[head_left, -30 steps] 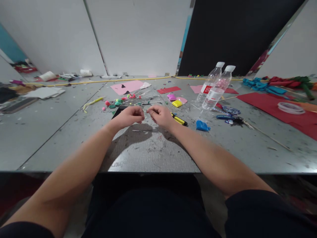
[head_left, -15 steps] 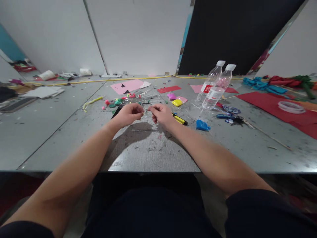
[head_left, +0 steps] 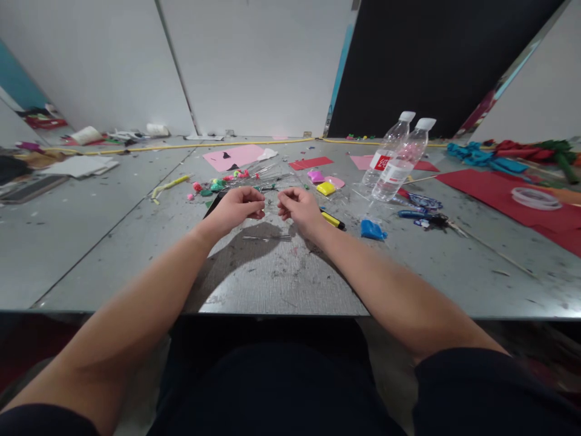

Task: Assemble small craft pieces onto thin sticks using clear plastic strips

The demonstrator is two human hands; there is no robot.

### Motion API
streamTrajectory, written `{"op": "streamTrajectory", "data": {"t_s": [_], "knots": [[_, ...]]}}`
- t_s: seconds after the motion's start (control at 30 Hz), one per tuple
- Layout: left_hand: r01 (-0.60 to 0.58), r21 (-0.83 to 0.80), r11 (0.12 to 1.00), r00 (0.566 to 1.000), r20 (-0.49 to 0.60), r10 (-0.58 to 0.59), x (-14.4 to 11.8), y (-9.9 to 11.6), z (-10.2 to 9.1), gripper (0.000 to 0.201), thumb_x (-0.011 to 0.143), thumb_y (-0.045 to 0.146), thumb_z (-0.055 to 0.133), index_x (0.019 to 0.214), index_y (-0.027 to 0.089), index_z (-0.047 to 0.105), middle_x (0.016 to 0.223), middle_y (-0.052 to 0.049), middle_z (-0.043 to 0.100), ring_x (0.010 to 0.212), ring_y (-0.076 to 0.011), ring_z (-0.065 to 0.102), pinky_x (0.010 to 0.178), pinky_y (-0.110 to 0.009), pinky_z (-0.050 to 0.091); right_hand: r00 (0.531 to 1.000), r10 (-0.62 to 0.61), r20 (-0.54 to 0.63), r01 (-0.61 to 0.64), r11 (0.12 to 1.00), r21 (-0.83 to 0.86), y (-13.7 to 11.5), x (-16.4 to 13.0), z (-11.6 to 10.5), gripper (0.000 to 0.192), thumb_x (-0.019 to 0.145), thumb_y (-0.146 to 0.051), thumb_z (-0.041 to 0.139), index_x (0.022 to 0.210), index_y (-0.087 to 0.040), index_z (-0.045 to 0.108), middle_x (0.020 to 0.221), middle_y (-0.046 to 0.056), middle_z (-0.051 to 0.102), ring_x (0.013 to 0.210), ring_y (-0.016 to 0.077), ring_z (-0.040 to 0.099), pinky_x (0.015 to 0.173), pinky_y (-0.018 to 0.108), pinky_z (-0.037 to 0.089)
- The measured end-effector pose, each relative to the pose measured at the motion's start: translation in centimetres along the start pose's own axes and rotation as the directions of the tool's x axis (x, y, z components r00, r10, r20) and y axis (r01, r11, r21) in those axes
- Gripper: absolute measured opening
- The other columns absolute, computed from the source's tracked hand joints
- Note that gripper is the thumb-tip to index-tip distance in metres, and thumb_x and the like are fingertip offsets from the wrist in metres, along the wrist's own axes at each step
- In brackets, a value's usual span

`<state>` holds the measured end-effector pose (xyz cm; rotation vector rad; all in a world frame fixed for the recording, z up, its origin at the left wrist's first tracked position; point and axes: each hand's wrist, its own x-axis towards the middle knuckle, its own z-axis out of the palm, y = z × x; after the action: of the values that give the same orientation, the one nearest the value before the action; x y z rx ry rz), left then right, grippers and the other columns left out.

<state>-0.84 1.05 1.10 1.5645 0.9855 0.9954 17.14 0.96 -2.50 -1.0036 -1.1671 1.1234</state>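
My left hand (head_left: 239, 208) and my right hand (head_left: 298, 211) hover over the table, facing each other with a narrow gap between them. Thumb and fingers of each are pinched together; whatever they hold is too small or thin to make out. Below them on the table lie thin wire-like strands (head_left: 267, 238). A yellow and black utility knife (head_left: 333, 219) is partly hidden behind my right wrist. Beyond the left hand are colourful pompoms (head_left: 218, 184) and a dark flat piece (head_left: 214, 204), partly covered by the hand.
Two clear bottles (head_left: 391, 163) stand at right behind a blue packet (head_left: 372, 229) and blue-handled pliers (head_left: 424, 217). Yellow (head_left: 325, 188) and purple (head_left: 315, 176) packets lie ahead. Red sheets (head_left: 494, 197) cover the right side. Pink paper (head_left: 233, 158) lies farther back.
My right hand has shifted slightly to the right, widening the gap between the fingertips. Its fingers have curled differently. My left hand has barely moved.
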Motion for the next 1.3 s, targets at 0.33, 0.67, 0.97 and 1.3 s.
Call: {"op": "streamTrajectory", "data": {"t_s": [0.33, 0.67, 0.97, 1.3], "knots": [[0.066, -0.076, 0.995, 0.996, -0.048, -0.07, 0.2, 0.0, -0.1, 0.011, 0.072, 0.014, 0.075, 0.075, 0.017, 0.065, 0.064, -0.001, 0.063, 0.059, -0.0115, 0.061, 0.067, -0.029, 0.052, 0.982, -0.126, 0.139, 0.144, 0.981, -0.131, 1.2, 0.3, -0.4, 0.033, 0.084, -0.043, 0.074, 0.103, -0.022, 0.058, 0.068, -0.005, 0.062, 0.052, 0.0098, 0.057, 0.046, 0.021, 0.043], [0.104, -0.155, 0.982, 0.991, -0.067, -0.116, 0.1, 0.1, -0.2, 0.015, 0.068, 0.014, 0.073, 0.078, 0.015, 0.062, 0.061, 0.001, 0.062, 0.056, -0.0098, 0.06, 0.062, -0.024, 0.051, 0.852, -0.381, 0.359, 0.498, 0.8, -0.334, 2.0, 0.5, -1.2, 0.068, 0.08, -0.052, 0.077, 0.134, -0.018, 0.052, 0.087, 0.002, 0.07, 0.07, 0.015, 0.063, 0.068, 0.029, 0.052], [0.139, -0.162, 0.977, 0.988, -0.046, -0.148, -0.3, 0.5, 0.0, 0.01, 0.071, 0.01, 0.07, 0.078, 0.015, 0.063, 0.061, 0.0, 0.062, 0.059, -0.0102, 0.062, 0.067, -0.026, 0.053, 0.838, -0.399, 0.373, 0.527, 0.768, -0.363, 2.0, 0.2, -1.1, 0.063, 0.084, -0.041, 0.072, 0.139, -0.017, 0.053, 0.091, 0.004, 0.07, 0.069, 0.0134, 0.061, 0.066, 0.028, 0.051], [0.122, -0.116, 0.986, 0.993, 0.009, -0.122, 0.3, -0.6, -0.7, 0.009, 0.069, 0.013, 0.072, 0.073, 0.014, 0.065, 0.063, -0.001, 0.065, 0.06, -0.0101, 0.062, 0.067, -0.025, 0.052, 0.857, -0.345, 0.384, 0.462, 0.844, -0.273, 1.6, 0.1, -1.0, 0.059, 0.077, -0.033, 0.076, 0.13, -0.021, 0.053, 0.095, 0.002, 0.068, 0.073, 0.014, 0.062, 0.07, 0.03, 0.053]]}}
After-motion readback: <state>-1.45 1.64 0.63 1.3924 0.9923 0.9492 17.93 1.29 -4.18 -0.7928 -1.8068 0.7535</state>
